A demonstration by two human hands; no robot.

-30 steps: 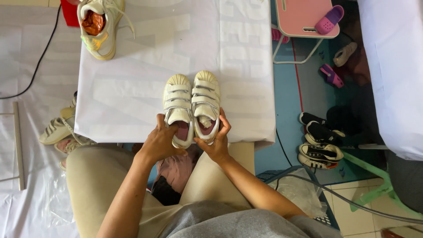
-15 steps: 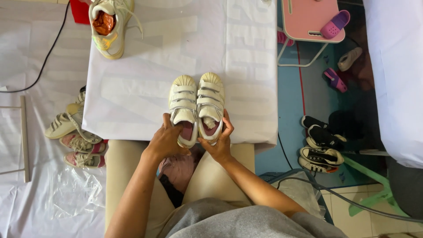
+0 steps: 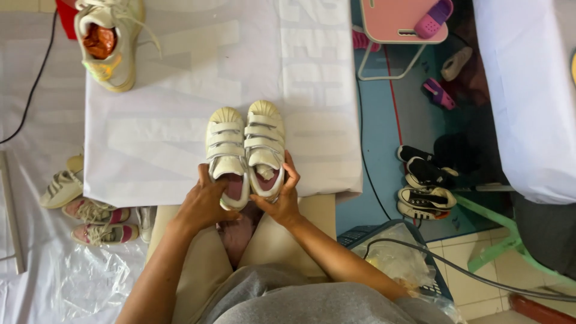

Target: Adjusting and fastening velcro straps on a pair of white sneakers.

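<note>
A pair of cream strap sneakers (image 3: 245, 149) with pink linings stands side by side, toes pointing away, near the front edge of a small table covered in white paper (image 3: 180, 108). My left hand (image 3: 203, 204) grips the heel of the left shoe. My right hand (image 3: 282, 195) holds the heel of the right shoe, fingers curled up its outer side. My knees in beige trousers sit just under the table's edge.
A larger cream lace-up sneaker (image 3: 111, 45) with orange stuffing lies at the table's far left. Several shoes (image 3: 90, 210) sit on plastic sheeting at the left. Black sneakers (image 3: 423, 186) rest on the blue floor at right, beside a pink stool (image 3: 399, 24) and a blue basket (image 3: 396, 252).
The view has shifted slightly, so the table and shoes sit a little further right in the frame. Both hands keep their hold on the heels of the pair.
</note>
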